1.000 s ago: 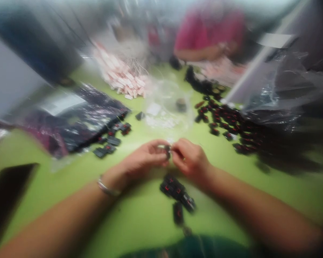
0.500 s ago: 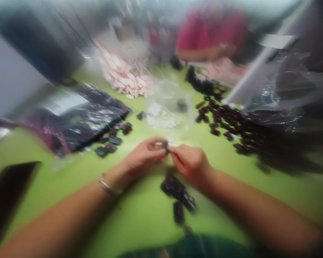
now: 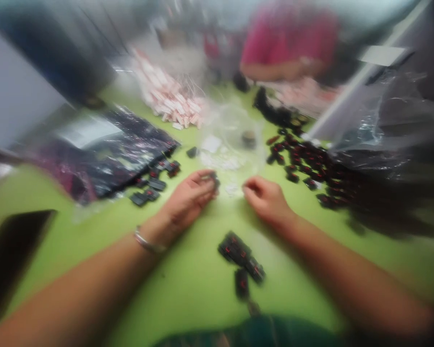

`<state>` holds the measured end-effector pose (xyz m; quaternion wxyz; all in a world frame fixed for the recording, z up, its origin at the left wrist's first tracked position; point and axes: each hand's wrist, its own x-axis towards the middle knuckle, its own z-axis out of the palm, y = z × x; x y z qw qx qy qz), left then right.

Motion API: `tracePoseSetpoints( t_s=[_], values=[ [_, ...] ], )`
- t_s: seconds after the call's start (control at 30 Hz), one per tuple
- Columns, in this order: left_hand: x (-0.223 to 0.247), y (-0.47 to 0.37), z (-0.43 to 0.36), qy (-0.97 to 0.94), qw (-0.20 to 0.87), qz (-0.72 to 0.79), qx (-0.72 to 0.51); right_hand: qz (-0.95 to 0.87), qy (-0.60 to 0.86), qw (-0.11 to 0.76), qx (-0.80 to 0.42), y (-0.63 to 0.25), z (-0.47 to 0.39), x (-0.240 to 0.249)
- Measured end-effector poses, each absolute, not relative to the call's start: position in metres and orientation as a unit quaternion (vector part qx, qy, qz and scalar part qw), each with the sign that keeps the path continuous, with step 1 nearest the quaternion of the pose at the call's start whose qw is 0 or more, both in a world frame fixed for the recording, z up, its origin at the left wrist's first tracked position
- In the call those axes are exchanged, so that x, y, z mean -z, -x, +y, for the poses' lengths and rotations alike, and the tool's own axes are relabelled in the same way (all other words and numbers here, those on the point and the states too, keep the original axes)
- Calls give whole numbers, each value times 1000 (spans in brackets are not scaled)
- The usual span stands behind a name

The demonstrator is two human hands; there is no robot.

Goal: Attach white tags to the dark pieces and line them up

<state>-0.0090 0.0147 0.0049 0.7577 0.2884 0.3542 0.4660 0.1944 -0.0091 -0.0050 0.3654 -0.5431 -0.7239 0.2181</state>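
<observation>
My left hand (image 3: pixel 188 198), with a bracelet at the wrist, pinches a small black plastic connector housing (image 3: pixel 215 180) at its fingertips. Opposite it, across a short gap, my right hand (image 3: pixel 268 198) is closed with thumb and forefinger together. Whether anything tiny is in that pinch is too blurred to see. Between the hands lie small white pieces (image 3: pixel 231 188) on the green table. Closer to my body sits a group of black housings with red inserts (image 3: pixel 237 249), beneath neither hand.
A clear plastic tub (image 3: pixel 257 163) with white pieces stands beyond my hands. Black-and-red parts (image 3: pixel 304 168) spread at right beside a clear bag (image 3: pixel 394 120). At left are a bagged dark bundle (image 3: pixel 130 149) and a dark flat object (image 3: pixel 18 255). A person in pink (image 3: pixel 289 43) sits opposite, near pale connectors (image 3: pixel 177 108).
My hands have come apart; before, both met at the black housing. My left hand keeps it and has shifted slightly away and left, while my right hand has drawn to the right.
</observation>
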Motion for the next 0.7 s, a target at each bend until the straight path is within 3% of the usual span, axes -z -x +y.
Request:
tracePoseSetpoints(
  t_s=[0.13, 0.33, 0.7],
  values=[
    [-3, 7, 15, -292, 760, 356, -459, -772, 571, 236, -149, -192, -5, 11],
    [-1, 5, 13, -308, 758, 367, -443, -784, 593, 138, -116, -177, -7, 7],
    [3, 5, 8, -368, 772, 339, -393, -796, 600, 36, -71, -178, -7, 1]
  ],
)
